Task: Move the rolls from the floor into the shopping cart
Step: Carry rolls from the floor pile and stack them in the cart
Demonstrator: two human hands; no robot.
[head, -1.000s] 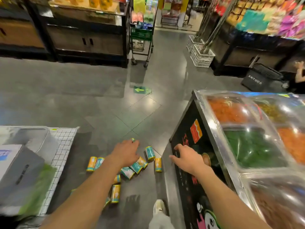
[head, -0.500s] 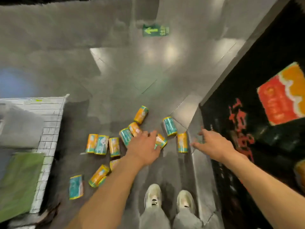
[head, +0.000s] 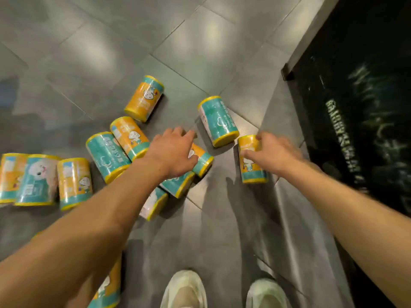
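Progress: early by my read. No cart in view, so nothing shows as loaded; at least eleven rolls are on the floor (head: pixel 200 52).
Far-left rolls: three lying side by side at the left edge, touching: (head: pixel 10 177), (head: pixel 37 180), (head: pixel 74 183).
Centre-left rolls: teal one (head: pixel 106 156) beside an orange one (head: pixel 129 134); another orange roll (head: pixel 144 97) lies farther off, apart from them.
Near-edge roll: one (head: pixel 109 287) at the bottom of frame, mostly hidden by the left forearm.
Left hand: (head: pixel 173 152) palm down, arm stretched forward and low, fingers curled over an orange-teal roll (head: pixel 202 161). Grip partly closed on it; can't tell if it's lifted. Two more rolls (head: pixel 178 185), (head: pixel 153 203) sit just under the wrist.
Middle roll: teal one (head: pixel 219 121) lies between the hands, untouched.
Right hand: (head: pixel 273 154) reaching in from the right, thumb and fingers spread around the top end of an orange roll (head: pixel 252 161). Grip wrapping it, not clearly clamped; roll looks to be on the floor.
Right side: dark display panel (head: pixel 355 107) close to that hand.
Near: both shoes (head: pixel 184 290) visible, person bent over the pile.
Left to do: essentially everything, roll by roll or in pairs.
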